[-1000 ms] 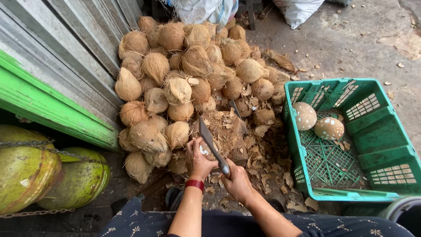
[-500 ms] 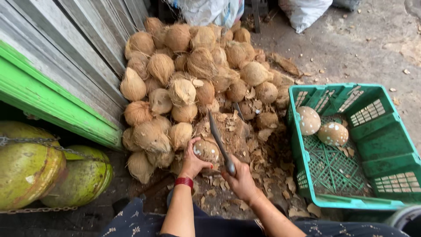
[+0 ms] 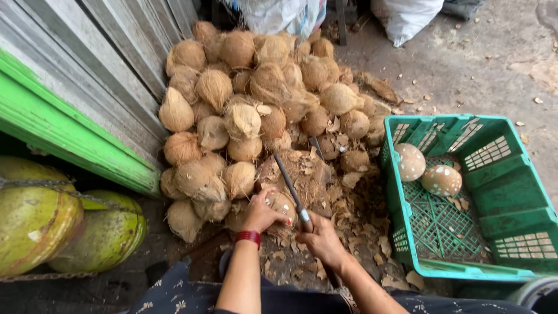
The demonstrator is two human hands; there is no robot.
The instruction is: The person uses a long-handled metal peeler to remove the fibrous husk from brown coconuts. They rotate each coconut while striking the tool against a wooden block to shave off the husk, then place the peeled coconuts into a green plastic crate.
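Note:
My left hand [image 3: 260,212], with a red band at the wrist, grips a partly husked coconut [image 3: 283,204] against a husk-covered chopping block [image 3: 305,171]. My right hand [image 3: 319,237] holds the handle of a long cleaver [image 3: 289,181], whose blade lies along the coconut and points away over the block. Behind the block rises a big pile of brown husked coconuts [image 3: 250,87]. Two peeled, pale speckled coconuts [image 3: 410,161] lie in the green plastic crate [image 3: 511,197] to my right.
A grey corrugated shutter with a green ledge [image 3: 70,125] runs along the left. Two large green coconuts [image 3: 58,224] sit at lower left behind a chain. Husk scraps [image 3: 360,215] litter the ground. White sacks [image 3: 407,14] stand at the back on bare concrete.
The cleaver came down from a raised, steeper angle to rest low along the coconut. My left hand shifted its hold on the coconut, and my head moved slightly closer.

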